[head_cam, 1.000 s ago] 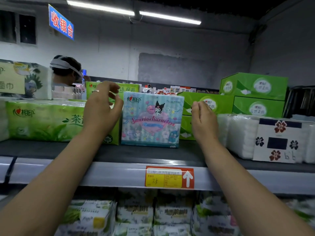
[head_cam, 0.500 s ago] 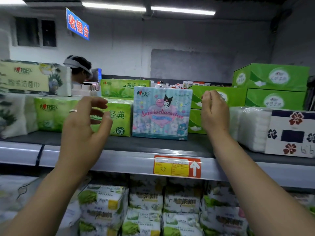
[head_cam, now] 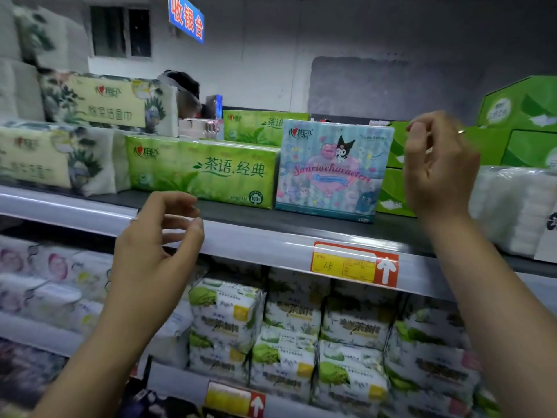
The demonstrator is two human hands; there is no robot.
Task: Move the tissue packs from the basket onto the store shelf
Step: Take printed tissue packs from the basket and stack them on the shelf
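Compared with half a second ago, both hands have left the Sanrio tissue pack (head_cam: 331, 170). The left hand (head_cam: 156, 251) has come down from the level of the packs and now hangs in front of the front rail (head_cam: 265, 245), at about 8 o'clock from the pack. Its fingers and thumb are loosely curved with a gap between them, and it holds nothing. The right hand (head_cam: 437, 167) has moved a little away from the right side of the pack and is at 3 o'clock from it. Its fingers are also loosely curled and it is empty. The pack itself has stayed in the same place, upright on the shelf (head_cam: 301, 220).

The left edge of the pack is close against the green tea tissue pack (head_cam: 205, 170) at 9 o'clock; whether they touch I cannot tell. At 3 o'clock there is a free gap on the shelf before the white tissue packs (head_cam: 512, 206), with green cartons (head_cam: 524, 116) behind this gap. The front edge of the pack stands back from the rail, so a bare dark strip of shelf lies before it. The price tag (head_cam: 355, 265) sits on the rail at 6 o'clock from the pack. Under it, tea-pattern tissue packs (head_cam: 286, 327) fill the lower shelf.
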